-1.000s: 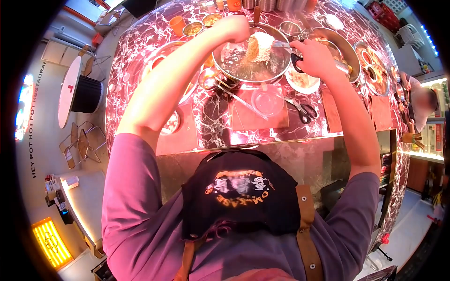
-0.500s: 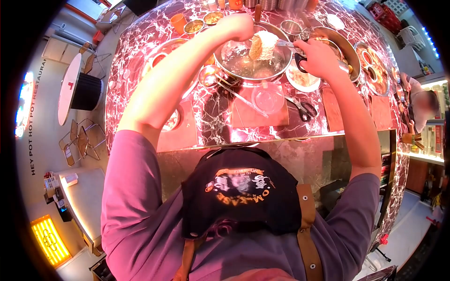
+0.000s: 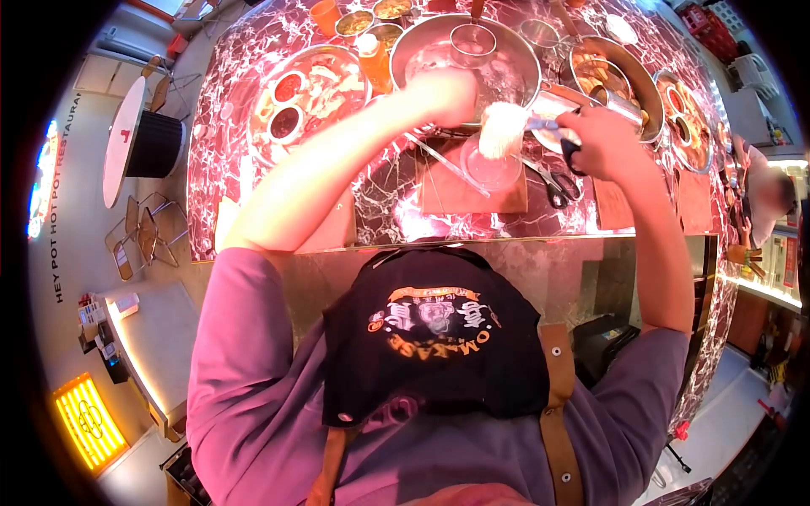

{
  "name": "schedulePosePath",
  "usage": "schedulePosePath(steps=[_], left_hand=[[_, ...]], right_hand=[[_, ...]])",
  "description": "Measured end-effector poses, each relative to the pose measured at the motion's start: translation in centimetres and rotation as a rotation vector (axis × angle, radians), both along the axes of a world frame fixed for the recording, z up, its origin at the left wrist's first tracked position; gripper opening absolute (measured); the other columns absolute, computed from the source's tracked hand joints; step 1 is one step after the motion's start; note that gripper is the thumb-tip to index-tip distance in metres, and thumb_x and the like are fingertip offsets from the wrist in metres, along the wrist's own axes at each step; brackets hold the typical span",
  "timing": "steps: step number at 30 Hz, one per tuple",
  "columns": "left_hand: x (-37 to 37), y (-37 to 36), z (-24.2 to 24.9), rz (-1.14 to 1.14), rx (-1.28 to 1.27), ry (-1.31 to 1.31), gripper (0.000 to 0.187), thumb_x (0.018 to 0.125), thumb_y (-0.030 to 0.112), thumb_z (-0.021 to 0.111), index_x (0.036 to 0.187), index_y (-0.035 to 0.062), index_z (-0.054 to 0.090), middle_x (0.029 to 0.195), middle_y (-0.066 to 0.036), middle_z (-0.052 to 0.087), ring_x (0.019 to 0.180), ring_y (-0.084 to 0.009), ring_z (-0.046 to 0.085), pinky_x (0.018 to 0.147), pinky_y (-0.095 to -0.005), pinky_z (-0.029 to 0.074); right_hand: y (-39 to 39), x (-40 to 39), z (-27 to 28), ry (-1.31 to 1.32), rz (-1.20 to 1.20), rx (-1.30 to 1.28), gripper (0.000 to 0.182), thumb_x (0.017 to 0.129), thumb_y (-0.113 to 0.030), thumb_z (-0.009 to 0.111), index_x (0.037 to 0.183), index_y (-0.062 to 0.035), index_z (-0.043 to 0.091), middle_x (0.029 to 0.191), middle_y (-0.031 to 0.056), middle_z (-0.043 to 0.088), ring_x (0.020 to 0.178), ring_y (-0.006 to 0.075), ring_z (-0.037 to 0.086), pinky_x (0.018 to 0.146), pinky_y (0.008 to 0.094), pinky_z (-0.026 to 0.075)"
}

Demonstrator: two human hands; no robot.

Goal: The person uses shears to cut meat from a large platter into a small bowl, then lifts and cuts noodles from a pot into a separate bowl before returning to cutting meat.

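My right hand (image 3: 601, 139) is closed round black-handled scissors (image 3: 544, 124), their blades pointing left to a pale, textured piece of food (image 3: 504, 131). The food hangs over a clear bowl (image 3: 489, 169) on a brown placemat (image 3: 439, 198); its exact kind is too washed out to tell. My left hand (image 3: 445, 94) is curled closed at the near rim of the steel pot (image 3: 535, 80). Whatever its fingers hold is hidden. Beside the bowl lie a metal utensil (image 3: 451, 169) and a second pair of scissors (image 3: 558, 187).
A platter (image 3: 359, 78) with two sauce bowls stands at left, near an orange-filled bottle (image 3: 373, 66). Another steel pot (image 3: 654, 93) and a loaded platter (image 3: 696, 143) are at right. A person (image 3: 768, 190) is beyond the table's right side.
Both hands have come nearer to me, bringing the pale food from above the pot to above the clear bowl. The scissors moved with it.
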State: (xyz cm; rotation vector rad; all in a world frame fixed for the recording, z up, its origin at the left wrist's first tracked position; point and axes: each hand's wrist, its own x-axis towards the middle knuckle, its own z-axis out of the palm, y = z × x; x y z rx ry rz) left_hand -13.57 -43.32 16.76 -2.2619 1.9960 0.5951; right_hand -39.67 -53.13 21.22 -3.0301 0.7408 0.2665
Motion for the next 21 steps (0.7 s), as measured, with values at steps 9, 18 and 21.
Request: schedulePosePath(steps=[9, 18, 21], left_hand=[[-1.9, 6.8, -3.0, -0.022, 0.174, -0.118, 0.022, 0.084, 0.013, 0.06, 0.097, 0.0051, 0.075, 0.093, -0.02, 0.073, 0.092, -0.0346, 0.072, 0.08, -0.0467, 0.056], [-2.5, 10.8, -7.9, 0.163, -0.148, 0.109, 0.021, 0.091, 0.021, 0.055, 0.099, 0.0094, 0.07, 0.086, -0.018, 0.071, 0.084, -0.0376, 0.069, 0.071, -0.05, 0.054], [-3.0, 10.2, -8.8, 0.158, -0.245, 0.152, 0.021, 0.091, 0.021, 0.055, 0.099, 0.0094, 0.07, 0.088, -0.018, 0.071, 0.083, -0.0377, 0.069, 0.07, -0.0502, 0.054]], right_hand=[[0.9, -3.4, -5.0, 0.034, -0.075, 0.071, 0.028, 0.075, -0.01, 0.07, 0.103, -0.0129, 0.071, 0.088, 0.0143, 0.066, 0.092, 0.0352, 0.065, 0.081, 0.0464, 0.052], [3.7, -4.0, -12.5, -0.156, -0.116, 0.205, 0.029, 0.082, -0.009, 0.062, 0.11, -0.0146, 0.068, 0.089, 0.0147, 0.063, 0.088, 0.0359, 0.063, 0.076, 0.0481, 0.05], [4.1, -6.1, -10.3, -0.164, -0.236, 0.17, 0.034, 0.082, -0.009, 0.062, 0.114, -0.0163, 0.068, 0.089, 0.0144, 0.063, 0.087, 0.0359, 0.063, 0.076, 0.0484, 0.05]])
